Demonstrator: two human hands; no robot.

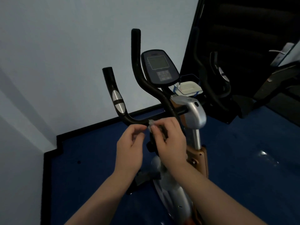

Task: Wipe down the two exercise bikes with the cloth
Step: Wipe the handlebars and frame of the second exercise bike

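An exercise bike (193, 114) with a silver and orange frame stands in front of me, its black handlebars (116, 98) curving up on either side of a dark console (159, 67). A small pale cloth (151, 125) sits at the handlebar's lower bar, mostly hidden by fingers. My right hand (170, 138) grips the cloth against the bar. My left hand (129, 148) is just left of it, its curled fingertips pinching at the cloth's edge. A second bike (217, 75), dark and hard to make out, stands at the back right.
The floor (90, 159) is blue with a black skirting along a pale wall (65, 46). A white tray (188, 87) with a blue rim sits behind the console. A dark door with a metal handle (279, 51) is at the far right.
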